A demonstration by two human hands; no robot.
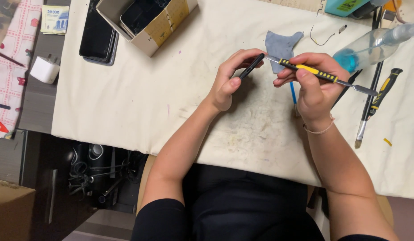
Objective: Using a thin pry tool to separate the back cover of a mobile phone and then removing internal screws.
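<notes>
Above the middle of the cream cloth-covered table [126, 102], the left hand [229, 80] holds a small dark phone [251, 66] on edge, fingers and thumb clamped around its sides. Just to the right, the right hand [312, 85] is closed around a metal pry tool with a yellow-and-black grip [312, 71], its flat tip touching the phone's far edge. A grey cloth scrap [280, 47] lies just beyond the hands, and a blue-handled brush [293, 96] shows under the right hand. Farther right lie a clear spray bottle with blue liquid [367, 47], a yellow-and-black screwdriver [383, 91] and a long dark brush [370, 102]. At the far left, an open cardboard box [158, 27] sits beside a flat black phone [97, 33]. A white charger plug [45, 70] rests off the cloth.
</notes>
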